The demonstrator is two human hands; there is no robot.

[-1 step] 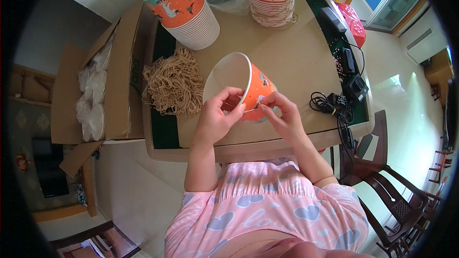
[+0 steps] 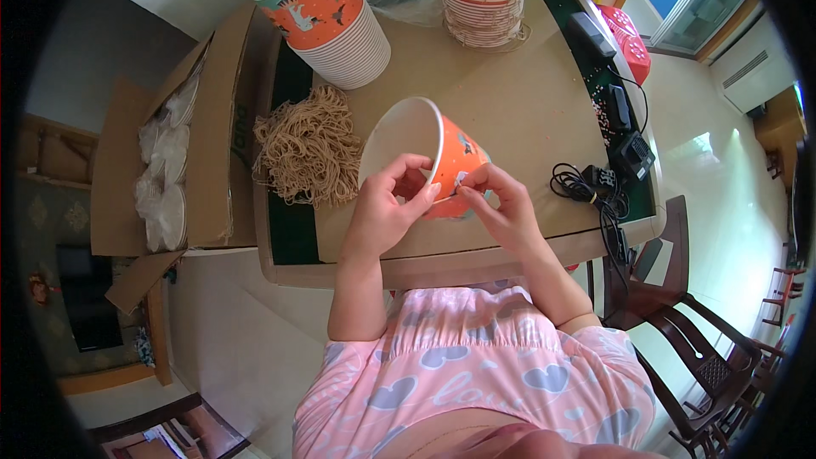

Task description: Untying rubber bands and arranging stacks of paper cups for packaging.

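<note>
The left hand [image 2: 384, 211] has its grip pinched on the rim of the tipped orange bucket [image 2: 457, 151] over the tabletop [image 2: 518, 93], and the right hand [image 2: 507, 206] has its grip together at the bucket's side

Colours: orange, tan, pink

Held bucket [image 2: 462, 153]: orange, animal figures, white inside. Left bucket stack [image 2: 316, 17]: same orange pattern, teal base, white rims. String pile [image 2: 308, 149]: tan. Counter [image 2: 544, 106]: brown, dark green edges. Dress [image 2: 501, 378]: pink, grey-blue hearts.
</note>
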